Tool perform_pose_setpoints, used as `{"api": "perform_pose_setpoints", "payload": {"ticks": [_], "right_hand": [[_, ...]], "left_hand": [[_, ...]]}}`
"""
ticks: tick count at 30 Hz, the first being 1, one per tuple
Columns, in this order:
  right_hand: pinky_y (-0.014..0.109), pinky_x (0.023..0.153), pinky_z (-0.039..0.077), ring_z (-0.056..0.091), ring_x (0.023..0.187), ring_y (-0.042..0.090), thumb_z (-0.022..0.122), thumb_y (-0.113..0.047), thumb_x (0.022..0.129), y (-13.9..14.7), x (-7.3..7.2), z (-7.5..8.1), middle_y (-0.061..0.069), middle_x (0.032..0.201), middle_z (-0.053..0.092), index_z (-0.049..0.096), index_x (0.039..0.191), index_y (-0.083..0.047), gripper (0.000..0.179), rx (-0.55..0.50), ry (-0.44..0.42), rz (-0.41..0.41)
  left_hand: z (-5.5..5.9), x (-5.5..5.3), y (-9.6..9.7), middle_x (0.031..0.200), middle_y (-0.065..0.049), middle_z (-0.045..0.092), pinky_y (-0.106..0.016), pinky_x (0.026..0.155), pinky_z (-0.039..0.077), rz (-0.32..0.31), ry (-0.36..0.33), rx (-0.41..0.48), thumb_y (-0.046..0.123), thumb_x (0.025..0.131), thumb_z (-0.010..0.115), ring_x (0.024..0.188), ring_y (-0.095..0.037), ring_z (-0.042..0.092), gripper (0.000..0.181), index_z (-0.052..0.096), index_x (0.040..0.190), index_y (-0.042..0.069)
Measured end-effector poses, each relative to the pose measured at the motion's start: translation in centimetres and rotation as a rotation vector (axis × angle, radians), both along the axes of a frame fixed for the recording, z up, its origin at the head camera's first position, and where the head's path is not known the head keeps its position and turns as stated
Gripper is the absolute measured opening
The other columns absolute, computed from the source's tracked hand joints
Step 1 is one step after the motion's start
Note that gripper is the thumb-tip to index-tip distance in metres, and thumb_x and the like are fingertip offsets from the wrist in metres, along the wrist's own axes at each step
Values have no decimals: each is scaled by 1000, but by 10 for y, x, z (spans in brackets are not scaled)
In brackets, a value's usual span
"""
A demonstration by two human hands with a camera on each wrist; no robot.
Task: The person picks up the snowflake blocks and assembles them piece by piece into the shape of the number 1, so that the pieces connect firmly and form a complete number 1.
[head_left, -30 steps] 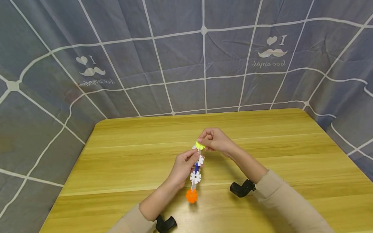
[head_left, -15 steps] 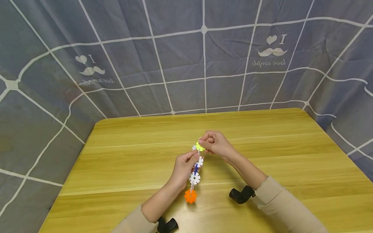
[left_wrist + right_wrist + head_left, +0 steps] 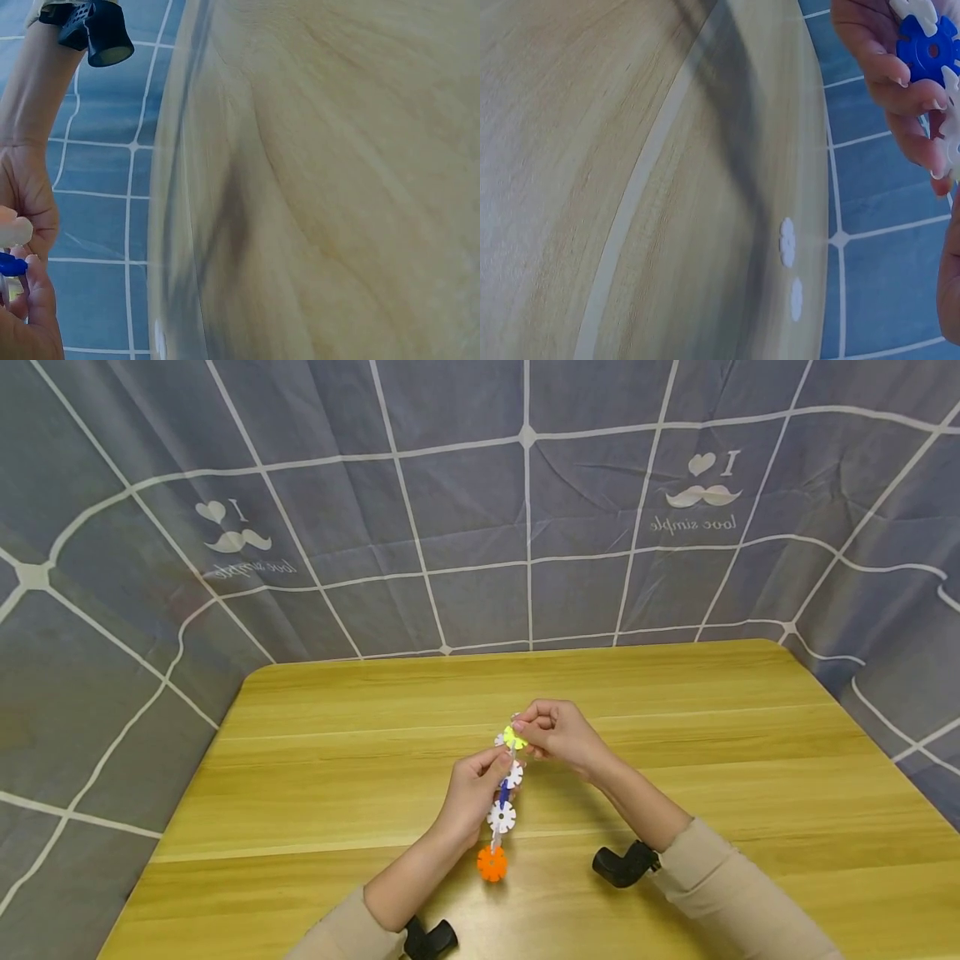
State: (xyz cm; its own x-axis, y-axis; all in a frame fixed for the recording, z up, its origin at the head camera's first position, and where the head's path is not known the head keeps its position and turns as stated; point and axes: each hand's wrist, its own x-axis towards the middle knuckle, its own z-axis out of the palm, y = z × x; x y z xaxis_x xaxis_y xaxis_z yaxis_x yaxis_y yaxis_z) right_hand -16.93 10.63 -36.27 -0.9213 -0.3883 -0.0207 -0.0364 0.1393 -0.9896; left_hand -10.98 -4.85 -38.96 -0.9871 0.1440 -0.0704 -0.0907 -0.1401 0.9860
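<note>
A chain of notched plastic discs hangs between my hands. My left hand (image 3: 467, 793) grips it near its upper part, fingers curled behind and thumb in front. At the top end, my right hand (image 3: 557, 732) pinches a yellow disc (image 3: 514, 738) between thumb and fingers. Below the left thumb come a white disc (image 3: 513, 775), a blue disc (image 3: 934, 51) seen edge-on from the head, and another white disc (image 3: 501, 817). The orange disc (image 3: 492, 864) ends the chain nearest the body. Fingers hide part of the chain.
Two loose white discs, one upper disc (image 3: 787, 242) and one lower disc (image 3: 796, 300), lie on the wooden table (image 3: 337, 718) beyond the hands. A grey curtain (image 3: 480, 527) with white lines surrounds the table. A black wrist camera (image 3: 624, 864) sits on each forearm.
My right hand has shifted slightly toward the body, with the yellow disc still pinched. The chain's lower end has swayed a little; the left hand's grip looks the same.
</note>
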Motion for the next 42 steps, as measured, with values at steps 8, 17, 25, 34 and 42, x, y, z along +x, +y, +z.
{"api": "perform_pose_setpoints", "payload": {"ticks": [8,17,25,34,42], "right_hand": [[17,51,42,51,57,8,52,-1,94,4,-2,4,2,67,59,54,116,14,28,-11,-31,65],[18,59,48,55,64,9,51,5,91,5,-3,5,1,75,61,45,125,17,37,-59,-58,123],[19,60,49,56,66,10,52,5,91,4,-3,4,4,76,62,47,125,14,36,-54,-84,114],[19,57,48,56,63,9,53,5,90,4,0,2,2,71,62,49,125,13,36,-42,-100,109],[23,63,51,59,67,11,55,4,88,8,-1,-1,3,79,66,51,124,11,36,-48,-123,80]], "left_hand": [[1,-2,0,88,-6,65,-23,71,54,-13,-32,60,14,96,52,69,-8,64,36,54,121,-12],[3,-8,-2,102,-8,66,-20,70,48,-9,-21,69,8,94,55,77,-5,56,42,46,132,-4],[6,-10,-2,94,-4,66,-17,62,44,9,-53,102,9,95,52,71,-5,54,36,48,127,-6],[7,-12,1,91,-6,66,-17,61,51,8,-83,114,10,99,43,70,-8,63,28,48,120,-9],[5,-13,1,96,-13,67,-19,63,53,8,-102,114,11,99,44,74,-14,67,26,50,117,-7]]}}
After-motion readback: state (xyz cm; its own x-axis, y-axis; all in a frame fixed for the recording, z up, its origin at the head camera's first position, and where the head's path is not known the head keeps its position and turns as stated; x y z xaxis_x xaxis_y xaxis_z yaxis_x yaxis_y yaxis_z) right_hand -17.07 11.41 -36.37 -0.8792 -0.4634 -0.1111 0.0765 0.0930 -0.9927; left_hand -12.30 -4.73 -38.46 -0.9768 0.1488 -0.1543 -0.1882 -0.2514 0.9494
